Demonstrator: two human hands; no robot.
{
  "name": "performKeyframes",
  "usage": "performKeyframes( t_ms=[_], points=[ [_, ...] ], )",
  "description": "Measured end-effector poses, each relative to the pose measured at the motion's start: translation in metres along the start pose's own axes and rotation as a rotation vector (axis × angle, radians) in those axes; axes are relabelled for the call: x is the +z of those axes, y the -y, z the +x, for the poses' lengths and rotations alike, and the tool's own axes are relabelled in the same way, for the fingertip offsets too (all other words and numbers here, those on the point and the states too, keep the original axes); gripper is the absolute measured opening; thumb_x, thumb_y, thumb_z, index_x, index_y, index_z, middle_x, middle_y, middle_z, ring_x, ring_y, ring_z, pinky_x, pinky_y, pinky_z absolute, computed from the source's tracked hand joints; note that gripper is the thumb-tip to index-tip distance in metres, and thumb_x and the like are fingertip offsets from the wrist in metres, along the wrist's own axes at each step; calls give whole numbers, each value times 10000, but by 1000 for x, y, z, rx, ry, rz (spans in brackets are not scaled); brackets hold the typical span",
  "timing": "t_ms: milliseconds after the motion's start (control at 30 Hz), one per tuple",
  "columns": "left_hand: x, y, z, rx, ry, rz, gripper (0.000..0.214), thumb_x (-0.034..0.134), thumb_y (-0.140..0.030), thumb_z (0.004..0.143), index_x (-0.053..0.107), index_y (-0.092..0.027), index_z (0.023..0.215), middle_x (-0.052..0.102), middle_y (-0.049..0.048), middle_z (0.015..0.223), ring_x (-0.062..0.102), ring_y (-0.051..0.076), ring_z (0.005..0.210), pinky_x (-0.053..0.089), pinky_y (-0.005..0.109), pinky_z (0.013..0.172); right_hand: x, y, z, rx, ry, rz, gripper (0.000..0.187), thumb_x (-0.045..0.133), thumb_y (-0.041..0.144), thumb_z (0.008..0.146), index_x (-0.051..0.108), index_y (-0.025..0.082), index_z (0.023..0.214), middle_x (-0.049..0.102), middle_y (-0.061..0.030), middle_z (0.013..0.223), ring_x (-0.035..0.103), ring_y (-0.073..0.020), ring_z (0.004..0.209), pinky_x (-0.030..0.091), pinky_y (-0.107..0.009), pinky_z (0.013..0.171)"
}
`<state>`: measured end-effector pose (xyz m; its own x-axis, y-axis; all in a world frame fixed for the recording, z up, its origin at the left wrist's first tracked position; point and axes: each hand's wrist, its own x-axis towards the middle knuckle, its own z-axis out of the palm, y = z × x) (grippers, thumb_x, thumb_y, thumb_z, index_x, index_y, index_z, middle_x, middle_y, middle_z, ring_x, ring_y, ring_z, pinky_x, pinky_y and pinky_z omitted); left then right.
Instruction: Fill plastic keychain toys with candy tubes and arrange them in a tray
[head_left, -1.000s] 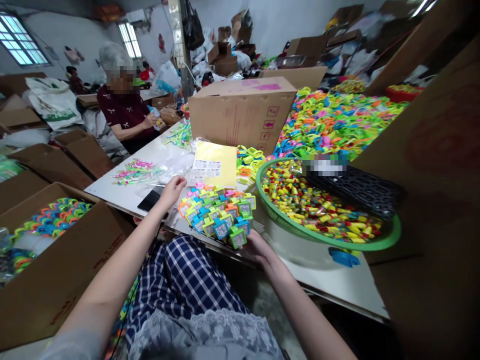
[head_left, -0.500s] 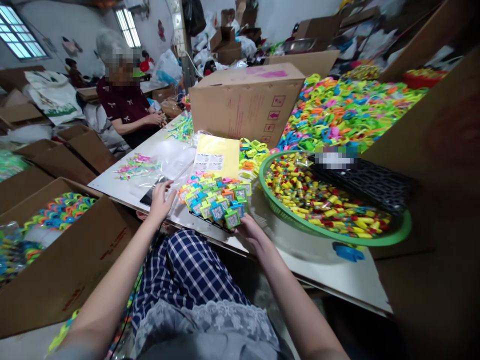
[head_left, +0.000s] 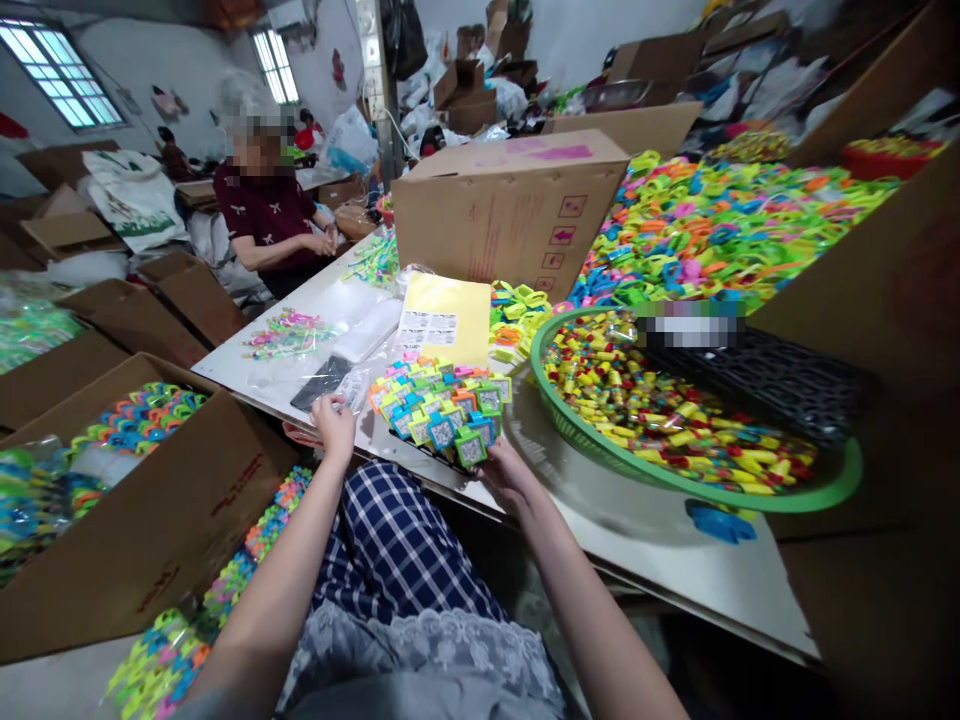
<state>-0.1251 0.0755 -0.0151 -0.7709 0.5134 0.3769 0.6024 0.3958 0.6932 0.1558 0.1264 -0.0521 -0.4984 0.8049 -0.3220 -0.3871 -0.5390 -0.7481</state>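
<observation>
My right hand (head_left: 507, 472) grips the near right corner of a dark tray (head_left: 435, 458), its fingers partly hidden under it. Packed on that tray are colourful toy watches (head_left: 442, 410) with square, maze-like patterned faces. My left hand (head_left: 334, 426) is by the table's front edge, left of the tray, fingers curled together; what they hold, if anything, I cannot make out. Just beyond it lie a dark flat rectangle (head_left: 321, 382) and clear plastic wrapping (head_left: 367, 330). Behind the tray rests a yellow sheet (head_left: 465, 310) with white printed labels.
To the right, a green basket (head_left: 551, 400) holds small yellow-and-red pieces, with a black tray (head_left: 772, 375) across it. A cardboard box (head_left: 510, 205) stands behind, beside a heap of colourful bands (head_left: 735, 230). An open carton (head_left: 150, 520) is at left. A person (head_left: 270, 215) sits across the table.
My left hand has dropped nearer the table edge, and its spread fingers have curled in. The dark rectangle now shows more fully. The right hand keeps its hold; the view has shifted slightly left.
</observation>
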Motion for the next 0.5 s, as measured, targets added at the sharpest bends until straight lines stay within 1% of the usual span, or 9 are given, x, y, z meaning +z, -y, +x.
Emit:
performKeyframes(
  t_ms=[67, 167, 300, 400, 500],
  points=[
    [1, 5, 6, -9, -20, -23, 134, 480, -100, 693, 431, -224, 686, 493, 25, 773, 511, 230, 870, 388, 434, 919, -4, -1, -7, -16, -44, 22, 345, 642, 170, 500, 499, 239, 807, 583, 68, 563, 507, -111, 443, 373, -200, 374],
    [3, 11, 16, -46, -68, -55, 142, 482, -167, 724, 372, -234, 664, 444, -12, 703, 482, 192, 765, 416, 391, 851, -10, -2, -15, -49, -93, 73, 349, 682, 190, 510, 488, 241, 796, 592, 67, 572, 498, -109, 433, 356, -205, 375],
    [2, 11, 24, -68, -103, -84, 204, 426, -260, 816, 325, -241, 640, 398, -40, 635, 435, 159, 661, 424, 332, 751, -8, -7, -22, -76, -167, 102, 407, 704, 213, 525, 486, 256, 866, 657, 52, 698, 551, -124, 500, 367, -201, 398],
    [-4, 4, 23, -21, -136, -85, 254, 362, -333, 884, 297, -246, 654, 373, -36, 641, 432, 170, 688, 410, 341, 761, -1, -10, -28, -84, -180, 98, 416, 719, 225, 540, 484, 257, 881, 634, 60, 657, 534, -118, 484, 356, -194, 394],
    [-11, -4, 17, 79, -145, -72, 245, 337, -347, 906, 288, -247, 688, 403, -5, 716, 444, 199, 793, 380, 384, 843, 4, -11, -37, -96, -188, 96, 396, 744, 239, 529, 493, 245, 835, 568, 74, 554, 482, -105, 430, 341, -197, 379]
  ],
)
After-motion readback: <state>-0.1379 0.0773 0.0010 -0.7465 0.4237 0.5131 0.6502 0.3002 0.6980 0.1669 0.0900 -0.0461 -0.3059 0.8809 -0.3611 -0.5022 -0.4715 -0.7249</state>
